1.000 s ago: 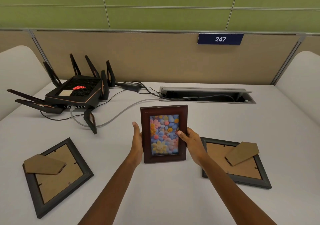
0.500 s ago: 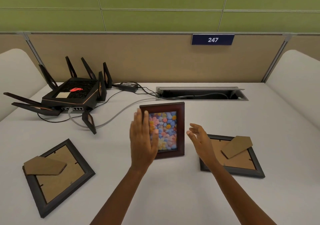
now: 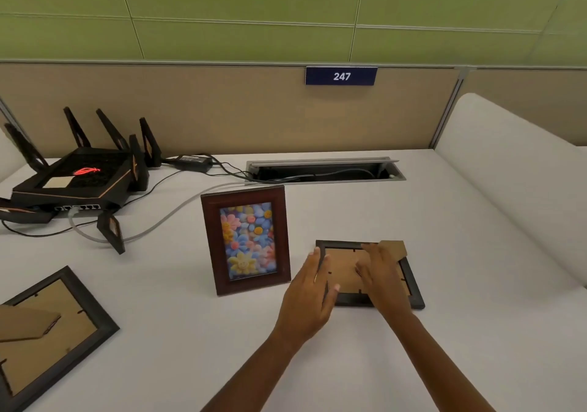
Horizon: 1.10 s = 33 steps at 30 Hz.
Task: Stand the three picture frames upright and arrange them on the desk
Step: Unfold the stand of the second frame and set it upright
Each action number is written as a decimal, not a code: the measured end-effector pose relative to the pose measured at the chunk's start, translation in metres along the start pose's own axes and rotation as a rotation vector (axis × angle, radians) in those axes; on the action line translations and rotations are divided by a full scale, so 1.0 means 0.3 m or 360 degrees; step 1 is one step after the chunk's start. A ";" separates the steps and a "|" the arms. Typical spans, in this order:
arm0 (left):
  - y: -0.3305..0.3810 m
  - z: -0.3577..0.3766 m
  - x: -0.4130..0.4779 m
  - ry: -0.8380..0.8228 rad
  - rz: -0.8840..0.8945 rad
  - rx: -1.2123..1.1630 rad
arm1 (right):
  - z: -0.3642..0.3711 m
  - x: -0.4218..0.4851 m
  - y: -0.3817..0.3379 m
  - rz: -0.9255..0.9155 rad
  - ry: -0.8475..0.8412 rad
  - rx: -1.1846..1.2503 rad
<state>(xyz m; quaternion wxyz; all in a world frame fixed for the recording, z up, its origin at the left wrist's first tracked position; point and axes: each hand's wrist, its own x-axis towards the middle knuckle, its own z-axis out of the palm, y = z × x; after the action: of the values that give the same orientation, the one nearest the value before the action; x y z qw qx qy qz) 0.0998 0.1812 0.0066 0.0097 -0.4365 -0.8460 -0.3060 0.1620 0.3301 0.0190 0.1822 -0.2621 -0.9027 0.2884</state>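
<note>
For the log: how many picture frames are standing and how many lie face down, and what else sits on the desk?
Standing reddish-brown frame: 1
Face-down dark frames, one on the right under both hands, one at the left edge: 2
Black router: 1
Power adapter: 1
Total: 5

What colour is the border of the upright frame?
Dark reddish-brown wood on the upright frame, around a multicoloured flower picture; head view.

Both hands are now off the red frame [image 3: 246, 240], which stands upright alone. The left hand [image 3: 306, 297] and right hand [image 3: 382, 276] have shifted right, over the face-down dark frame [image 3: 413, 284] beside it.
</note>
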 end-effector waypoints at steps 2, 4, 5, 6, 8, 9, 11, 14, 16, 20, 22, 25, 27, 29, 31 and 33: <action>0.016 0.058 0.016 -0.0154 -0.0288 -0.0119 | -0.026 -0.003 0.029 0.0030 -0.0013 -0.0127; 0.035 0.088 0.034 -0.0272 -0.0523 -0.0161 | -0.040 -0.002 0.071 0.0067 -0.0064 -0.0257; 0.044 0.096 0.043 -0.0313 -0.0602 -0.0162 | -0.041 0.000 0.095 0.0106 -0.0104 -0.0322; 0.052 0.102 0.052 -0.0345 -0.0657 -0.0143 | -0.040 0.002 0.116 0.0156 -0.0152 -0.0376; 0.063 0.111 0.065 -0.0397 -0.0724 -0.0108 | -0.038 0.006 0.145 0.0240 -0.0217 -0.0443; 0.069 0.111 0.070 -0.0419 -0.0749 -0.0101 | -0.039 0.006 0.152 0.0273 -0.0236 -0.0438; 0.085 0.108 0.077 -0.0431 -0.0787 -0.0087 | -0.042 0.008 0.166 0.0268 -0.0228 -0.0416; 0.103 0.109 0.096 -0.0355 -0.0849 -0.0122 | -0.043 0.008 0.186 0.0133 -0.0220 -0.0457; 0.114 0.109 0.115 -0.0293 -0.0958 -0.0245 | -0.043 0.008 0.191 0.0149 -0.0193 -0.0317; 0.134 0.104 0.159 -0.0162 -0.1166 -0.0449 | -0.042 0.013 0.203 0.0159 -0.0182 -0.0205; 0.136 0.097 0.177 -0.0094 -0.1253 -0.0513 | -0.042 0.014 0.210 0.0161 -0.0196 -0.0167; 0.131 0.088 0.197 -0.0042 -0.1376 -0.0625 | -0.041 0.015 0.218 0.0152 -0.0223 -0.0116; 0.134 0.079 0.206 0.0000 -0.1455 -0.0698 | -0.043 0.015 0.221 0.0150 -0.0234 -0.0058; 0.137 0.074 0.211 0.0059 -0.1521 -0.0753 | -0.046 0.014 0.228 0.0146 -0.0224 0.0032; 0.135 0.071 0.216 0.0108 -0.1584 -0.0758 | -0.054 0.012 0.235 0.0154 -0.0223 0.0152; 0.129 0.055 0.227 0.0181 -0.1611 -0.0889 | -0.066 0.012 0.241 0.0175 -0.0247 0.0261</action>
<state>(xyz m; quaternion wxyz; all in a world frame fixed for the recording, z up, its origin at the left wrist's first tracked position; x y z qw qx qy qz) 0.0904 0.2566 0.0322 -0.2079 0.0534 -0.8347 -0.5071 0.1952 0.3909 -0.0097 0.1165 -0.2722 -0.8718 0.3903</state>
